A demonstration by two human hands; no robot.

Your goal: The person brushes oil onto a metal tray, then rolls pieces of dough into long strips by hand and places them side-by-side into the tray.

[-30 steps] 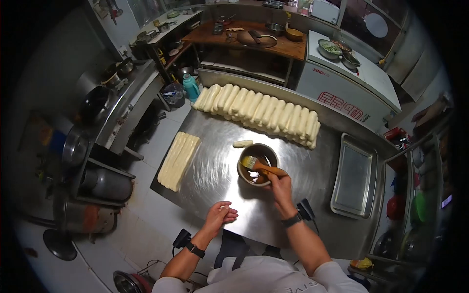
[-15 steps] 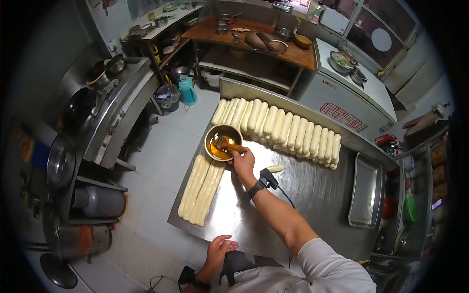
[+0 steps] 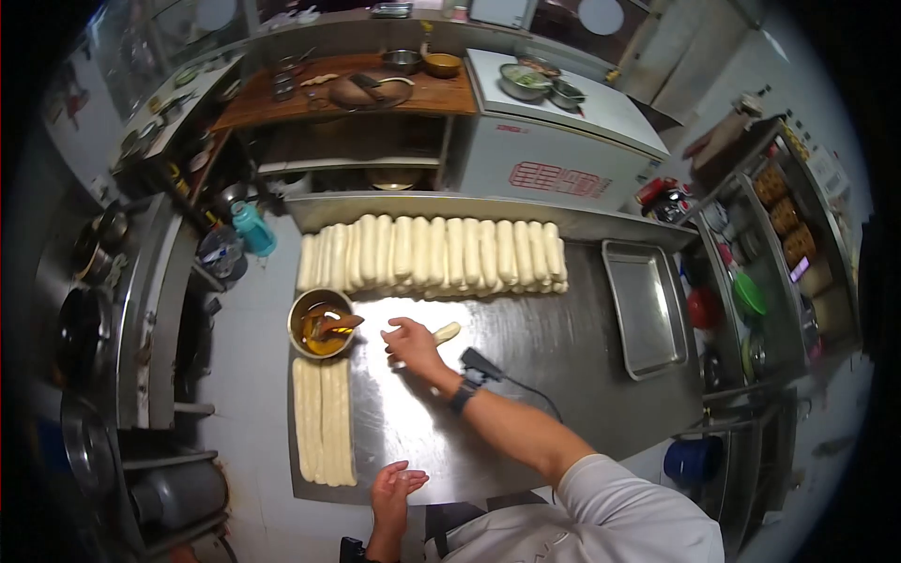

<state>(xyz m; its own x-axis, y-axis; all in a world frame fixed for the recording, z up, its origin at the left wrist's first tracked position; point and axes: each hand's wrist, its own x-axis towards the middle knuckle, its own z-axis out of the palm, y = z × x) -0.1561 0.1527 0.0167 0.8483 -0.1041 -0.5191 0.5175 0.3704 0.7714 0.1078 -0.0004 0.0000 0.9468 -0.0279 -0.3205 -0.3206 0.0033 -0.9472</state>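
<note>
My right hand (image 3: 413, 345) hovers over the steel table (image 3: 497, 413), fingers apart, with nothing seen in it. Beside it lies a small piece of dough (image 3: 448, 332), partly hidden behind the hand. At the table's near edge is my left hand (image 3: 394, 483), open and empty. To the left of my right hand, a bowl (image 3: 296, 328) of yellow-orange liquid holds a brush with a brown handle (image 3: 340, 324). Flattened dough strips (image 3: 324, 422) lie side by side below the bowl. A long stacked row of pale dough rolls (image 3: 432, 253) runs along the table's far side.
An empty metal tray (image 3: 647, 310) lies at the table's right end. A black device with a cable (image 3: 481, 364) is by my right wrist. Behind stand a wooden counter (image 3: 244, 101) and a white freezer (image 3: 554, 164). Stoves line the left, shelves the right.
My right hand has let go of the brush, which stays in the bowl, and has moved right toward the small dough piece. The camera view has turned right.
</note>
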